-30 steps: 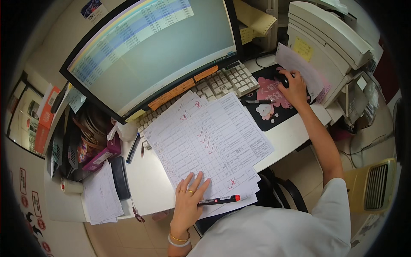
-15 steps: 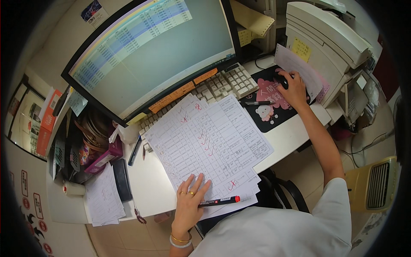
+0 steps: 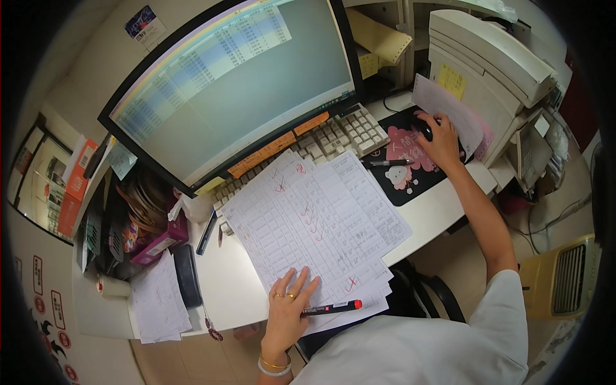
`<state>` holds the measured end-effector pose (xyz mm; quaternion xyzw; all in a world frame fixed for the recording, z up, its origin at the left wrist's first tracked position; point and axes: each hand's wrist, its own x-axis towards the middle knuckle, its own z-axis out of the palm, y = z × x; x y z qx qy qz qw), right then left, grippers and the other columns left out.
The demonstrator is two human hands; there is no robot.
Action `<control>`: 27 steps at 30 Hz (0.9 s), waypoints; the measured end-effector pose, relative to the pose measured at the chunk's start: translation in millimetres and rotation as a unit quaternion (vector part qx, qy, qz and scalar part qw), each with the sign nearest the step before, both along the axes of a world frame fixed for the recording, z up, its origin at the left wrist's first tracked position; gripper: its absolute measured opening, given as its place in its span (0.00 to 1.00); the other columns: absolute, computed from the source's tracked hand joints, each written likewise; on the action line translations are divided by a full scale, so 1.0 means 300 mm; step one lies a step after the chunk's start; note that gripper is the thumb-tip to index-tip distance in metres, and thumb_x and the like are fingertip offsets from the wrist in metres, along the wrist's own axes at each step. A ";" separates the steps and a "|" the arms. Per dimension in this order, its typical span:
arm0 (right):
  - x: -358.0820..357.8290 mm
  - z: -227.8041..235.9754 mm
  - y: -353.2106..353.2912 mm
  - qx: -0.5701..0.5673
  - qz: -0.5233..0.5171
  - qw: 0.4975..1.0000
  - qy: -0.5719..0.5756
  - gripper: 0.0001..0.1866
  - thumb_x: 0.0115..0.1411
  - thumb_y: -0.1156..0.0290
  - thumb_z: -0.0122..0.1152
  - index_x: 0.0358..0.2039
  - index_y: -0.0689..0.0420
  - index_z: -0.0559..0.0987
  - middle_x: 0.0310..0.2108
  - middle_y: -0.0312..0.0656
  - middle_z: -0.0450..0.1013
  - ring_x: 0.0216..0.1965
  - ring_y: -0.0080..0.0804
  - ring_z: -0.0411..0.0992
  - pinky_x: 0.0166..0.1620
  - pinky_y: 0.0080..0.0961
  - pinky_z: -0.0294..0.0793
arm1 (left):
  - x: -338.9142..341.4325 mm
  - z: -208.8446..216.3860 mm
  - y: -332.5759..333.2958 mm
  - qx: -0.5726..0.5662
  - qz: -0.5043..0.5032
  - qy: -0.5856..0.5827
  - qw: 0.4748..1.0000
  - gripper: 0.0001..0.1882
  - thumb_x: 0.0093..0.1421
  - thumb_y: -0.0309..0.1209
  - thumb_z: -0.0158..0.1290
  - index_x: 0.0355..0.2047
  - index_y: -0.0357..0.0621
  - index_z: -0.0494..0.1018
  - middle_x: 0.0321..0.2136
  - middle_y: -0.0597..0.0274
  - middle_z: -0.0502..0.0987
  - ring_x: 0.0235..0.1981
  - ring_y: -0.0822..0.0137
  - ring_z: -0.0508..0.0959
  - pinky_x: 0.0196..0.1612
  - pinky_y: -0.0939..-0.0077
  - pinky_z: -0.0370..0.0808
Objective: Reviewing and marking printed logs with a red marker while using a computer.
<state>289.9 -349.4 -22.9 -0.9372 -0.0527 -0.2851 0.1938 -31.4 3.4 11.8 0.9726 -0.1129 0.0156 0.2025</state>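
Note:
Several printed table sheets (image 3: 321,218) with red ticks and crosses lie overlapped on the white desk in front of the keyboard. My left hand (image 3: 289,308) rests on their near-left edge, fingers spread over the paper. A black marker with a red end (image 3: 333,308) sticks out to the right from its thumb side; the grip itself is partly hidden, but the marker appears held there. On the dark patterned mouse pad (image 3: 410,186), my right hand (image 3: 441,141) is curled over a black computer mouse (image 3: 422,128). A black pen (image 3: 391,163) lies across the pad's left edge.
A large monitor (image 3: 256,83) stands behind the off-white keyboard (image 3: 350,136). A printer-like machine (image 3: 487,77) takes up the back right. At left are a purple box (image 3: 160,244), a dark flat case (image 3: 187,276), loose papers (image 3: 157,301) and a blue pen (image 3: 206,234).
The whole view has shifted slightly, so the desk appears a little lower. Both hands keep their places, the left on the sheets and the right on the mouse.

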 end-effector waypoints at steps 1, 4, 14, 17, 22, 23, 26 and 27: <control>0.001 -0.001 0.000 0.001 -0.001 1.000 -0.005 0.23 0.51 0.63 0.63 0.50 0.43 0.74 0.50 0.51 0.65 0.52 0.52 0.65 0.54 0.44 0.64 | 0.000 0.005 -0.004 0.007 0.005 -0.004 1.000 0.32 0.48 0.15 0.50 0.55 0.51 0.72 0.60 0.57 0.67 0.62 0.48 0.62 0.62 0.54 0.58; 0.024 -0.018 -0.022 0.006 0.020 1.000 -0.017 0.22 0.52 0.65 0.62 0.50 0.44 0.74 0.51 0.53 0.65 0.52 0.53 0.66 0.56 0.45 0.64 | 0.001 0.004 -0.009 0.003 0.001 -0.004 1.000 0.32 0.48 0.15 0.50 0.55 0.50 0.72 0.60 0.57 0.67 0.62 0.48 0.62 0.62 0.54 0.58; 0.025 -0.011 -0.010 0.015 0.032 0.999 -0.011 0.22 0.52 0.66 0.63 0.50 0.45 0.74 0.51 0.52 0.65 0.52 0.53 0.65 0.56 0.44 0.63 | -0.006 0.009 -0.006 0.002 0.003 0.007 1.000 0.31 0.48 0.16 0.51 0.55 0.50 0.72 0.60 0.57 0.67 0.62 0.48 0.61 0.62 0.54 0.56; 0.021 -0.010 -0.011 0.014 0.029 0.999 -0.015 0.22 0.52 0.66 0.63 0.50 0.45 0.74 0.51 0.52 0.65 0.53 0.53 0.65 0.56 0.44 0.63 | -0.005 0.009 -0.007 0.003 0.004 0.004 1.000 0.32 0.48 0.15 0.51 0.55 0.50 0.72 0.60 0.58 0.67 0.62 0.49 0.61 0.62 0.55 0.56; 0.023 -0.012 -0.008 0.014 0.035 0.999 -0.012 0.22 0.53 0.66 0.62 0.50 0.45 0.74 0.51 0.53 0.65 0.52 0.53 0.65 0.56 0.44 0.64 | -0.011 -0.012 0.007 0.000 -0.002 0.005 1.000 0.35 0.46 0.16 0.51 0.58 0.53 0.69 0.62 0.59 0.64 0.63 0.50 0.59 0.64 0.52 0.54; 0.023 -0.010 0.000 0.012 0.038 0.999 -0.013 0.22 0.53 0.66 0.62 0.50 0.45 0.74 0.51 0.53 0.65 0.52 0.53 0.65 0.56 0.45 0.64 | -0.017 -0.018 0.013 0.000 -0.003 0.013 1.000 0.38 0.45 0.16 0.52 0.60 0.56 0.67 0.64 0.60 0.61 0.65 0.50 0.58 0.65 0.50 0.52; 0.038 -0.025 -0.013 0.008 0.031 0.999 -0.009 0.22 0.53 0.66 0.62 0.50 0.45 0.74 0.51 0.53 0.66 0.52 0.53 0.65 0.55 0.45 0.64 | -0.014 -0.016 0.012 -0.004 -0.010 0.011 1.000 0.38 0.46 0.17 0.52 0.60 0.55 0.66 0.64 0.60 0.61 0.65 0.51 0.57 0.65 0.50 0.52; 0.040 -0.030 -0.017 0.005 0.035 0.999 -0.025 0.22 0.53 0.65 0.62 0.50 0.44 0.75 0.50 0.53 0.66 0.52 0.54 0.66 0.54 0.45 0.65 | -0.012 -0.015 0.012 -0.003 0.002 0.012 1.000 0.38 0.46 0.17 0.52 0.60 0.55 0.66 0.64 0.60 0.61 0.65 0.51 0.57 0.65 0.50 0.52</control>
